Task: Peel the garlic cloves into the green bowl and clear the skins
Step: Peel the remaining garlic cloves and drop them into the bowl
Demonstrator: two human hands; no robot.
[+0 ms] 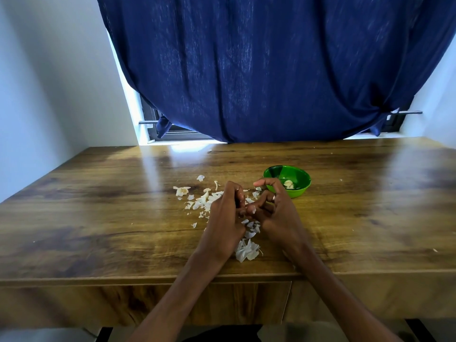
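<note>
Wood-grain desk (98, 218) is filling the lower half of the view, its glossy top catching window light at 11 o'clock. A dark blue curtain (271, 70) is hanging across the window behind it, with white walls (49, 82) on both sides. Both hands are meeting over the middle of the desk: the left hand (225, 213) and the right hand (274, 208) are curling their fingers together around something small, probably a garlic clove, though it is too hidden to be sure. Papery garlic skins (246, 250) are lying scattered beneath and at 10 o'clock of the hands. The green bowl (299, 187) is sitting at 2 o'clock, just beyond the right hand, holding a few peeled cloves (288, 184).
</note>
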